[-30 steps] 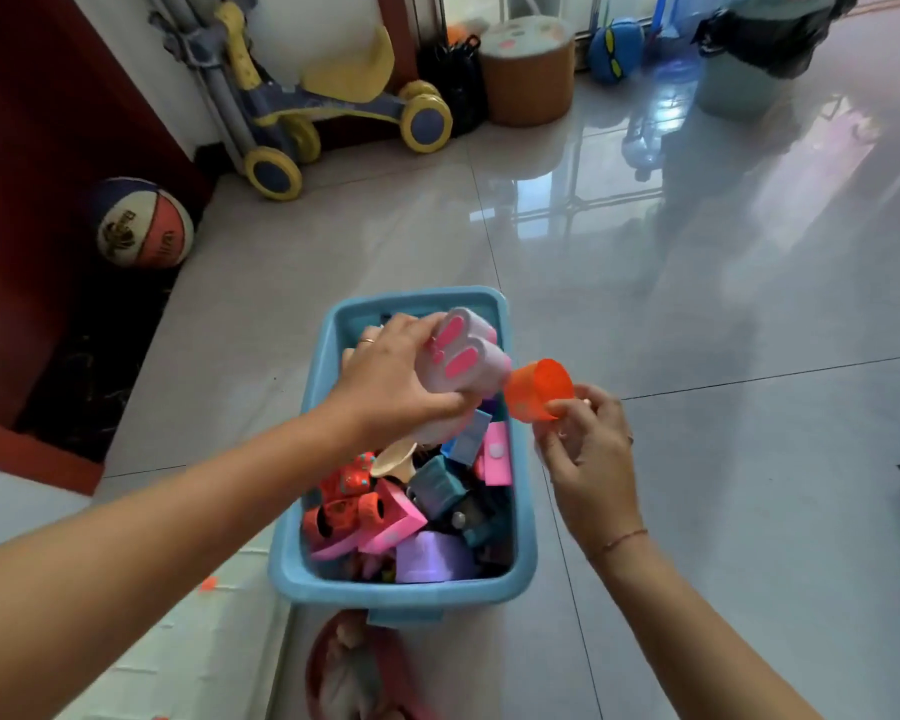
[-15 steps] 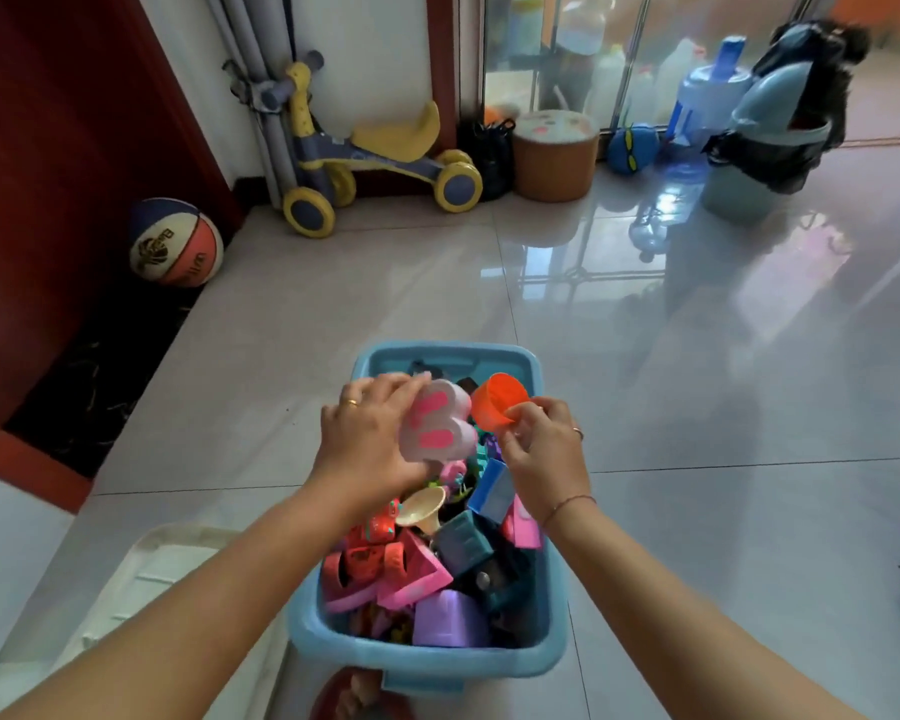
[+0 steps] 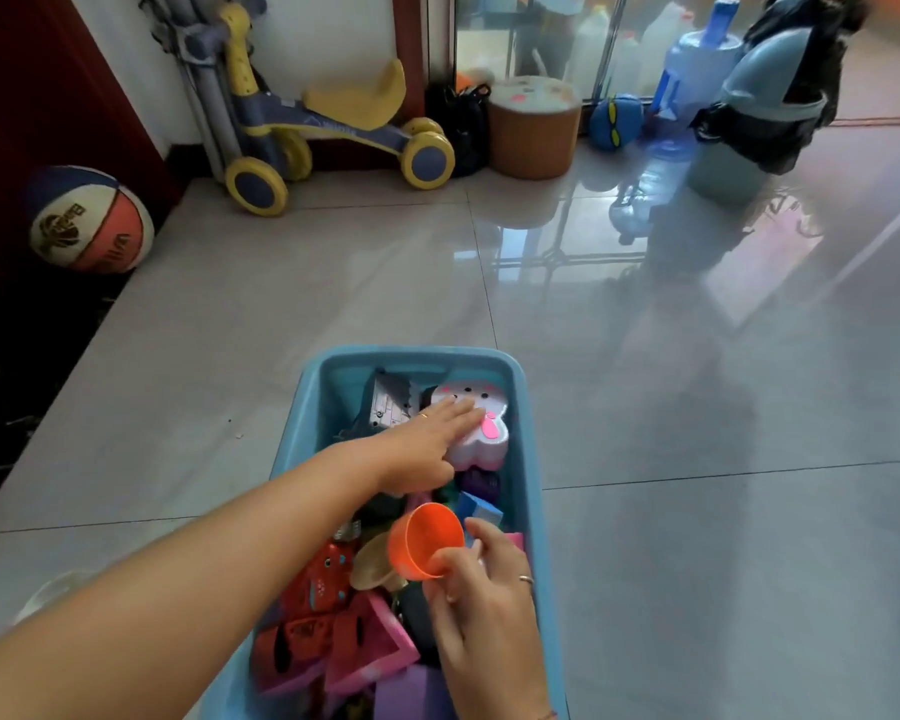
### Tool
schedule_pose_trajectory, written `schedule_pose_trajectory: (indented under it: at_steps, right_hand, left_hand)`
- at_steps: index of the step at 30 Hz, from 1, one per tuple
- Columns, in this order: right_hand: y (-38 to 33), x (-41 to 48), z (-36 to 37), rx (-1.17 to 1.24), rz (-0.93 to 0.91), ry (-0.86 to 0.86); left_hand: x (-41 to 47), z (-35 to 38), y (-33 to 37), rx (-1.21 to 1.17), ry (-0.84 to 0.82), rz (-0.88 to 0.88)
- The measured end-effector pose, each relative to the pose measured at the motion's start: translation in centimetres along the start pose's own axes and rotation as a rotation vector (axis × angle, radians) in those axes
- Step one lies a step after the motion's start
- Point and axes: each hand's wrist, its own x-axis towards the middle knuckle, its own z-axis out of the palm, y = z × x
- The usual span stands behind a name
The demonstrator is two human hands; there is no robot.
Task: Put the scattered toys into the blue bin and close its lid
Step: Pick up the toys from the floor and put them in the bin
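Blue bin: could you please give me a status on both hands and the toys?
Left hand flat on white bunny toy, far end of blue bin. Right hand pinches orange cup over the toys. Bin full, uncovered. Nothing blocking.

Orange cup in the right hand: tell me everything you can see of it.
The orange cup is small, round and tapered, glossy plastic by its look. It is tilted, its open mouth turned up toward the camera, and looks empty inside. The right hand pinches its narrow end. It hangs over the toys in the blue bin, near its right wall. Contact with the toys below is unclear.
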Motion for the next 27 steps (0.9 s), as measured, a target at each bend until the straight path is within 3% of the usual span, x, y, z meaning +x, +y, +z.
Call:
schedule_pose_trajectory:
  at_steps: [7, 11, 13, 18, 27]
  right_hand:
    - [-0.5, 0.1, -0.6, 0.082, 0.032, -0.037]
    - [-1.0, 0.8, -1.9, 0.163, 0.14, 0.014]
    - [-2.1, 1.6, -1.8, 0.187, 0.144, 0.023]
    - [-5.2, 6.0, 1.0, 0.23, 0.151, -0.026]
    - [-4.6, 6.7, 0.6, 0.174, 0.192, 0.083]
  left_hand:
    - [-0.3, 0.7, 0.1, -0.045, 0.056, -0.133]
    - [-7.3, 1.0, -1.4, -0.581, 0.46, -0.238]
    - [-12.1, 2.3, -1.3, -0.681, 0.644, -0.341]
    - [-19.0, 7.2, -0.5, -0.533, 0.736, -0.511]
    - [-14.8, 3.7, -1.5, -0.384, 0.783, -0.455]
